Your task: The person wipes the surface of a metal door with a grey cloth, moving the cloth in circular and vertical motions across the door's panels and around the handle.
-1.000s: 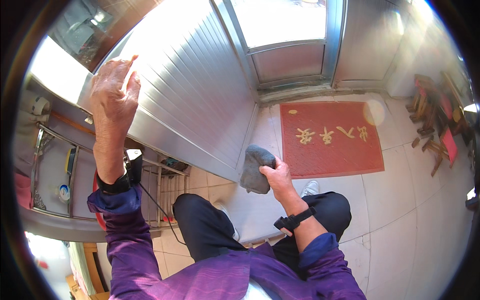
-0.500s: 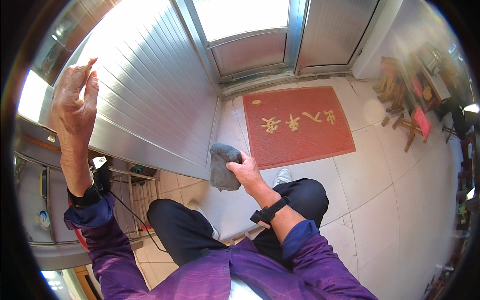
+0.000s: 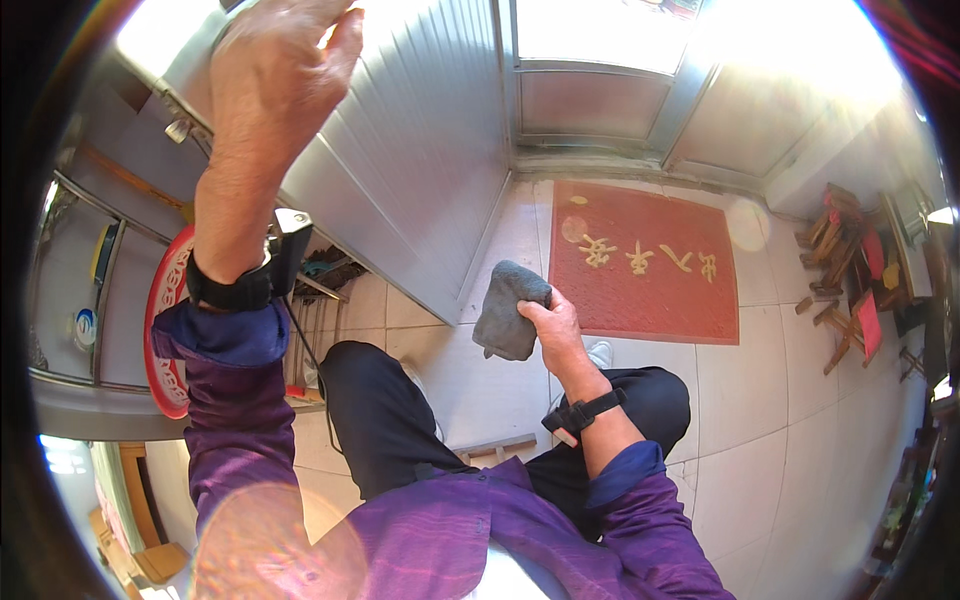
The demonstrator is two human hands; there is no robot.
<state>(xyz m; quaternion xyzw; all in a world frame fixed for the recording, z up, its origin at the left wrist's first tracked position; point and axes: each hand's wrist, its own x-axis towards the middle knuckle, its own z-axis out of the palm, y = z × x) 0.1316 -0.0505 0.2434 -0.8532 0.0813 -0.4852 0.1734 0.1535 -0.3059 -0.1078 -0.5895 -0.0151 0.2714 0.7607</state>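
A folded dark grey cloth (image 3: 512, 312) is pinched in my right hand (image 3: 556, 325), thumb on top, in front of my knees and above the tiled floor. My left hand (image 3: 280, 75) is raised high at the upper left, in front of the ribbed metal door panel (image 3: 420, 170). Its thumb stands out and its fingers stretch upward, partly cut off by the picture's top edge; I see nothing held there. Whether it touches the panel's edge I cannot tell.
A red doormat (image 3: 640, 300) with yellow characters lies before the glazed door (image 3: 595, 105). Folding wooden stools (image 3: 850, 330) stand at the right. Beside my left arm are a metal rack (image 3: 110, 290) and a red-rimmed tray (image 3: 165, 350). A cable (image 3: 320, 390) hangs from my left wrist.
My view has shifted left, so the doormat and door panel sit farther right. My left hand has risen toward the top edge. The grey cloth stays in my right hand.
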